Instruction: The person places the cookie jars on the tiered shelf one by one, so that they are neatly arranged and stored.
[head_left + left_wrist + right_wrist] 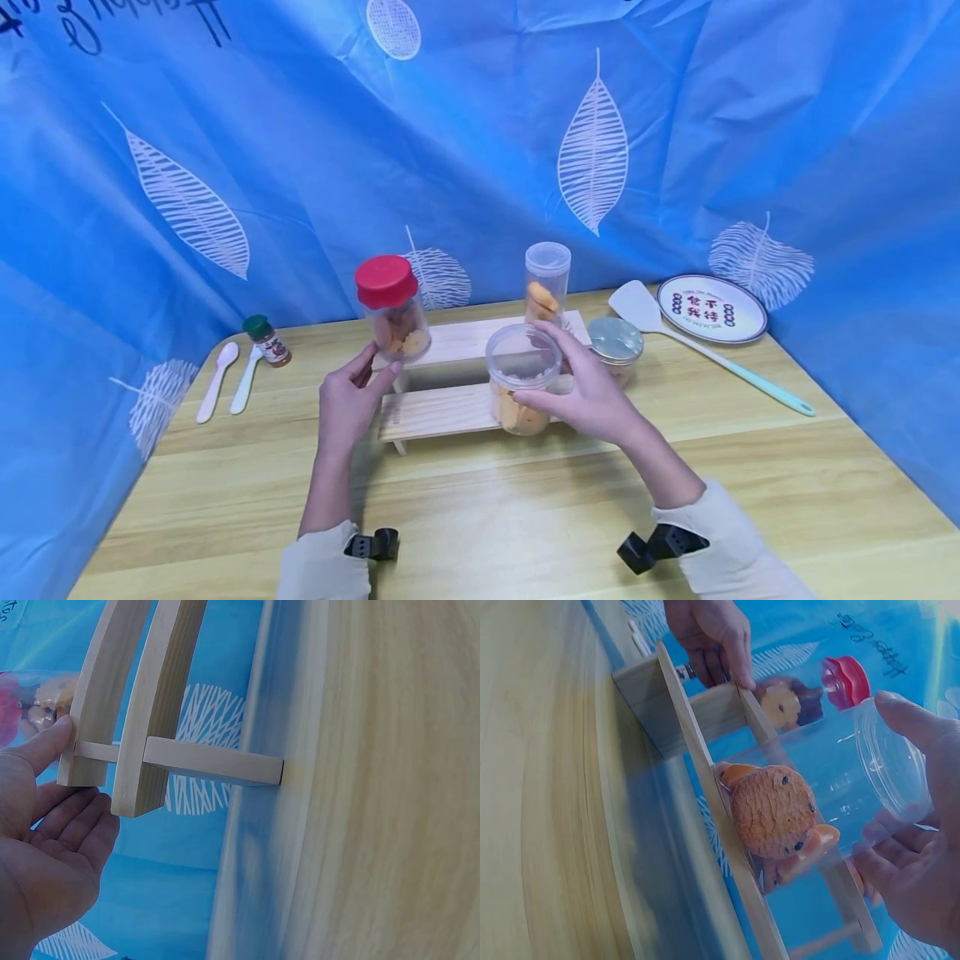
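A two-tier wooden shelf [438, 410] stands on the table. My left hand [351, 398] grips the left end of its upper tier, thumb on the board [94, 697] and fingers around the end. Beside that thumb a red-lidded clear jar [401, 325] of cookies stands on the upper tier. My right hand [588, 387] holds a wide clear jar [817, 780] near its rim, thumb and fingers on opposite sides. Cookies [774, 812] lie in its bottom, which is at the lower tier; I cannot tell whether it touches. Whether a clear lid covers it is unclear.
A tall clear jar [547, 275] stands on the upper tier. To the right are a silver-lidded jar [617, 342], a spatula [712, 354] and a plate [712, 308]. At left lie two spoons [217, 383] and a green-capped bottle [267, 340]. Blue cloth hangs behind.
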A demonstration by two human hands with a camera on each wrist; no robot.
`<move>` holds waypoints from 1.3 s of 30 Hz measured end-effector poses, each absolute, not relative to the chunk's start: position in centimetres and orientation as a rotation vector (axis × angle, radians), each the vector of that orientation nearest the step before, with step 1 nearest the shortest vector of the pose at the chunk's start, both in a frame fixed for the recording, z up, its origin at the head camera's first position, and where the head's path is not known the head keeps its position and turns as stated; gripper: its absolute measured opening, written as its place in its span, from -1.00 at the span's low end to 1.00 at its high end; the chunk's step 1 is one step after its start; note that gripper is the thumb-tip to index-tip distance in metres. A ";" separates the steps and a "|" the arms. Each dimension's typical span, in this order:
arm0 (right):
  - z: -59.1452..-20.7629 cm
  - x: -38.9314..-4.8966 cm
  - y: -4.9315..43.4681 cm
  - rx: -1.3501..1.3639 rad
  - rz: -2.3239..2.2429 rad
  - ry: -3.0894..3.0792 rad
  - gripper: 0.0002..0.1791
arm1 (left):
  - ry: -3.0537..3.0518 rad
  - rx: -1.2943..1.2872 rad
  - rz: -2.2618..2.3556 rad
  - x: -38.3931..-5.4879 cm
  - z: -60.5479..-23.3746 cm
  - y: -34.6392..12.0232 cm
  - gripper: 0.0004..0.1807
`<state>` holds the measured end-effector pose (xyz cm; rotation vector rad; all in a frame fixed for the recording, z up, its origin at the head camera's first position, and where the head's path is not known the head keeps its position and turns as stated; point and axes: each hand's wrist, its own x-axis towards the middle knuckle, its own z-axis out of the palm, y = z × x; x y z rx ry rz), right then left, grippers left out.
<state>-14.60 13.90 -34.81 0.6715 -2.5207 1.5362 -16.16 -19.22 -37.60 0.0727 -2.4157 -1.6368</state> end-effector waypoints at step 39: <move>-35.3 -15.5 3.8 0.838 1.648 -2.439 0.05 | -2.374 0.077 -1.561 -16.5 -37.9 -19.0 -0.38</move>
